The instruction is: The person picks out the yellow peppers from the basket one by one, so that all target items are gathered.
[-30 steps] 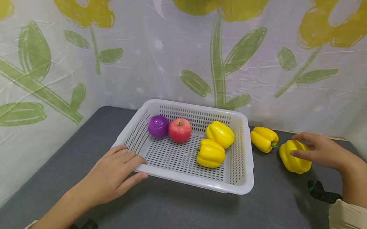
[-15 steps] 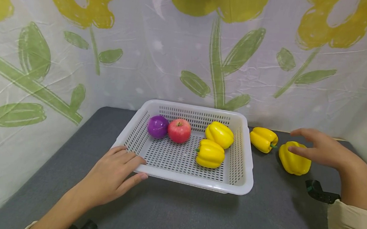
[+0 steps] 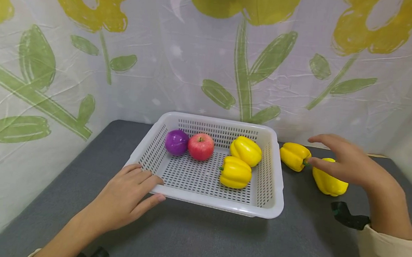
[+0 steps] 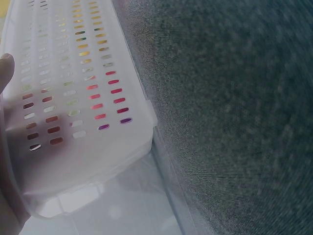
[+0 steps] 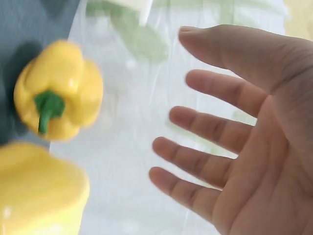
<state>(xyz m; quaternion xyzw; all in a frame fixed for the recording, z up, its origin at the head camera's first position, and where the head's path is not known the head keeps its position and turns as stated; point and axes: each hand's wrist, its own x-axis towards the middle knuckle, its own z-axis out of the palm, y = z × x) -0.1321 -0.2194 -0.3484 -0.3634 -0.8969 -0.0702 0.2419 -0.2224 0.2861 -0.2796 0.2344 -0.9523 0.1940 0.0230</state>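
Note:
In the head view my left hand (image 3: 127, 198) grips the near-left rim of a white perforated plastic basket (image 3: 201, 197), fingers over the edge and thumb outside. Inside the basket lie a purple ball-shaped item (image 3: 176, 142), a red apple (image 3: 201, 146) and two yellow bell peppers, one behind (image 3: 246, 151) and one in front (image 3: 236, 172). My right hand (image 3: 352, 163) hovers with spread fingers and holds nothing. Outside the basket, a yellow bell pepper (image 3: 294, 156) rests near its fingertips, and another yellow bell pepper (image 3: 328, 181) sits partly hidden beneath the hand. The right wrist view shows the palm bare.
A dark grey tabletop (image 3: 202, 242) bears everything. Behind it hangs a pale curtain (image 3: 153, 62) printed with yellow flowers and green leaves. Each wrist carries a black camera mount, such as the right one (image 3: 349, 216).
My right hand has lifted off the outer right bell pepper and moved left toward the pepper beside the basket. The left hand and basket have stayed in place.

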